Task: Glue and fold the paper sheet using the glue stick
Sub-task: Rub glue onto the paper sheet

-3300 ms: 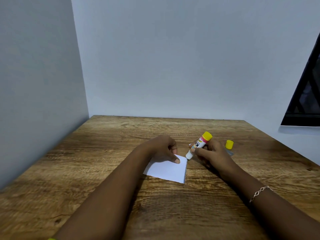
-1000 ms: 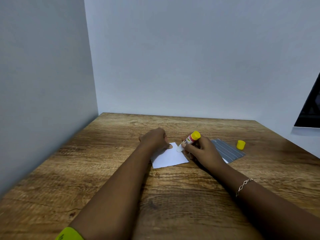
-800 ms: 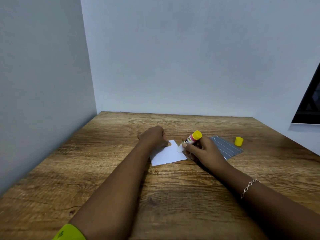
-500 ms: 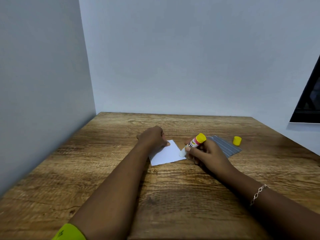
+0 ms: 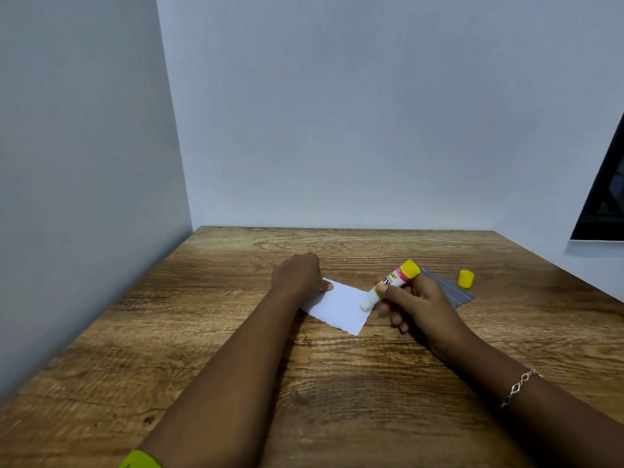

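A small white paper sheet lies flat on the wooden table. My left hand presses on the sheet's far left corner with its fingertips, thumb on the paper. My right hand grips the glue stick, which is uncapped and tilted. Its white tip touches the sheet's right edge and its yellow base points up and to the right.
The glue stick's yellow cap stands on the table to the right. A grey lined sheet lies behind my right hand. Walls close the table on the left and at the back. A dark screen leans at the right.
The paper sheet has turned a little, its near corner now pointing toward me. The glue tip has slid to the sheet's right edge. My left hand stays on the far corner.
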